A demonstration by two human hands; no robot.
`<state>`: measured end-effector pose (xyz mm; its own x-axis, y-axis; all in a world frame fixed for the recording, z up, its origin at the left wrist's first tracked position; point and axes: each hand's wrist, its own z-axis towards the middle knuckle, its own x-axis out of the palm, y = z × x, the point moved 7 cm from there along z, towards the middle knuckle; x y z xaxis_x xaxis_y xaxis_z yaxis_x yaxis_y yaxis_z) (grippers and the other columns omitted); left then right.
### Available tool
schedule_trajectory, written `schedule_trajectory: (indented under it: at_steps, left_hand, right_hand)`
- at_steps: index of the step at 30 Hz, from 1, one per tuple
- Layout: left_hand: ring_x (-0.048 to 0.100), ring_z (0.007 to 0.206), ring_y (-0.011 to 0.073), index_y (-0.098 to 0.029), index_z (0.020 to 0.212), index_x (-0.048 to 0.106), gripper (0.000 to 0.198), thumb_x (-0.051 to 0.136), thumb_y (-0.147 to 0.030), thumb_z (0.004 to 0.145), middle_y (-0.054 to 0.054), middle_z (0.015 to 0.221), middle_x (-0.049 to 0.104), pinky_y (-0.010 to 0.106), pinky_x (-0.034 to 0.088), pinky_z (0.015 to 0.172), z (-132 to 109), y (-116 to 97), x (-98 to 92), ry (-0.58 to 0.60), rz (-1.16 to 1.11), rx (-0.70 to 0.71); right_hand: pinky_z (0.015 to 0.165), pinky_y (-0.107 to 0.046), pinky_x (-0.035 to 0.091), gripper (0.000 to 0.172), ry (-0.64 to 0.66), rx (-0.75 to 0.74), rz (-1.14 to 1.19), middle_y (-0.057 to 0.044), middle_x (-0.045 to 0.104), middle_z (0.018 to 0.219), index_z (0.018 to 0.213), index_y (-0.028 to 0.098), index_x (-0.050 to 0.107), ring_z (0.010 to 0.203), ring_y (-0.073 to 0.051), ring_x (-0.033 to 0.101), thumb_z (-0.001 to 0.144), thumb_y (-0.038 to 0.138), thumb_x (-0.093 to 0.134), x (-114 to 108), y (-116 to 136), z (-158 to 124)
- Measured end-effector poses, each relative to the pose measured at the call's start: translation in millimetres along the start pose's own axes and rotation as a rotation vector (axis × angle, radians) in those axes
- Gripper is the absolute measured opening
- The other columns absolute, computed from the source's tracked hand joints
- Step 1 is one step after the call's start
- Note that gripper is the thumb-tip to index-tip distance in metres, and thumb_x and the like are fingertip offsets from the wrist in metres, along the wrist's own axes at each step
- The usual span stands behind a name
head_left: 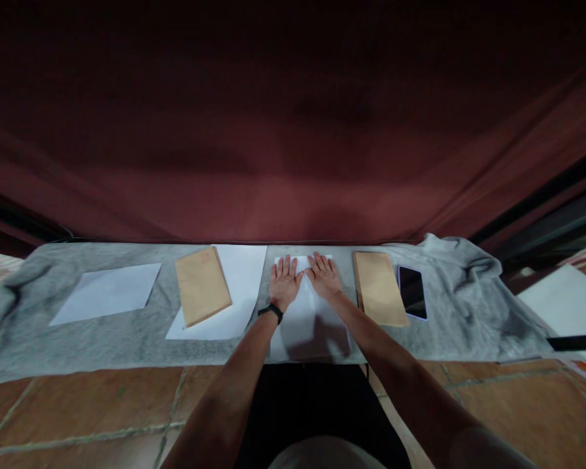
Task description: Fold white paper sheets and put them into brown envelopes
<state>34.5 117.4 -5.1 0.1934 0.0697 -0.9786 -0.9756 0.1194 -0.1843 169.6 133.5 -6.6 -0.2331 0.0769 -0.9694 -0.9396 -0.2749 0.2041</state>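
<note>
White paper lies mid-way along the table, left hand and right hand spread palm-down on its far part, seemingly to hold it flat, with brown envelopes set aside at right.

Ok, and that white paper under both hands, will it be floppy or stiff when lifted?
The white paper will probably bend easily and feel light, since it looks thin. Pushed, it might ruck the grey cloth beneath, which looks soft and wrinkled toward the ends.
</note>
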Motion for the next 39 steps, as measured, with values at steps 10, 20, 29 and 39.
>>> schedule_trajectory:
  at_steps: [10,20,29,39]
  left_hand:
    - [0.024,0.157,0.0322,-0.016,0.159,0.038,0.06,0.031,-0.043,0.107,0.016,0.168,0.029,0.057,0.021,0.126,-20,-10,0.6,-0.024,-0.031,-0.005]
    - [0.026,0.157,0.0319,-0.022,0.159,0.04,0.057,0.038,-0.044,0.106,0.011,0.167,0.035,0.058,0.023,0.126,-110,-31,-4.3,-0.026,-0.031,0.146]
    - [0.032,0.154,0.0304,-0.026,0.155,0.046,0.053,0.042,-0.042,0.105,0.008,0.165,0.039,0.057,0.027,0.126,-162,-42,-19.3,-0.005,-0.027,0.237]
    - [0.032,0.154,0.0287,-0.024,0.154,0.047,0.052,0.045,-0.039,0.105,0.008,0.164,0.039,0.054,0.027,0.127,-195,-30,-33.6,-0.029,0.006,0.319]
  right_hand:
    - [0.126,-0.053,0.02,0.056,-0.016,0.026,0.029,-0.013,0.035,0.167,0.159,0.018,0.04,0.153,-0.029,0.034,0.107,0.041,0.036,2,-3,2]
    - [0.127,-0.051,0.02,0.059,0.06,0.041,0.011,-0.014,0.028,0.169,0.161,0.017,0.036,0.155,-0.03,0.031,0.107,0.041,0.036,-2,-3,3]
    - [0.127,-0.051,0.021,0.053,0.044,-0.037,0.037,-0.013,0.028,0.169,0.158,0.016,0.04,0.155,-0.029,0.03,0.108,0.034,0.035,-7,24,-53]
    - [0.126,-0.051,0.028,0.053,-0.083,-0.129,0.035,-0.011,0.035,0.166,0.158,0.021,0.041,0.153,-0.026,0.035,0.108,0.038,0.043,-20,18,-190]
